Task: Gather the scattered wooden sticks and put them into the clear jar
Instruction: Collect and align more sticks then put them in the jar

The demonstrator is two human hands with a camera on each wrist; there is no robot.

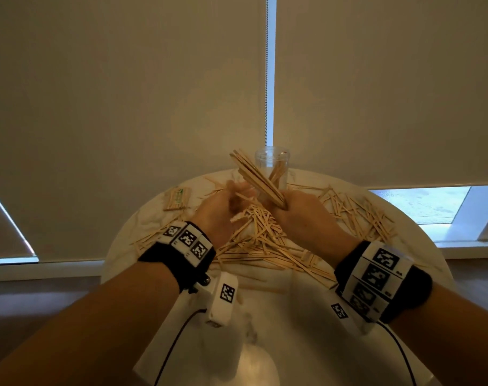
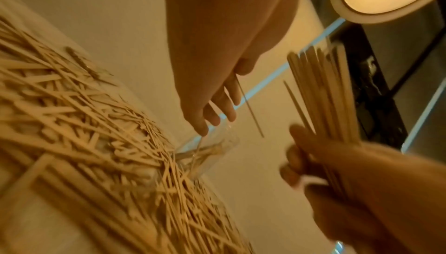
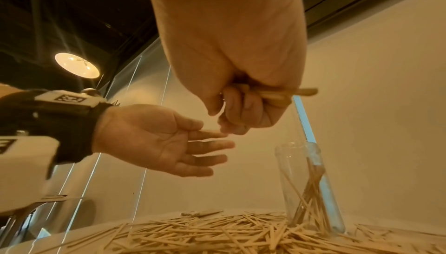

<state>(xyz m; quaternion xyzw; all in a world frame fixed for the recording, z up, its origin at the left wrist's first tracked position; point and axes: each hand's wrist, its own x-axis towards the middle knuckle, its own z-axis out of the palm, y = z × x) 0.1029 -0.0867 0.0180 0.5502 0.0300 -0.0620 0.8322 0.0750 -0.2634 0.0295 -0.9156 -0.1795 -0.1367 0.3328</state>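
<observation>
Table (image 1: 306,316): round and pale, strewn with loose sticks (image 1: 259,238) in front of the jar.
Jar (image 1: 272,165): stood upright at the far edge, a few sticks inside.
Right hand (image 1: 304,215): a bundle (image 1: 254,174) is gripped, just before the jar.
Left hand (image 3: 156,140): fingers spread, apparently nothing held; blurred overhead.

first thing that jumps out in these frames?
The right hand grips a bundle of sticks, fanned up and left in front of the clear jar at the far edge of the round table. The jar stands upright with a few sticks already inside. The left hand is open, palm up, beside the right one, above the loose sticks spread across the table.
</observation>
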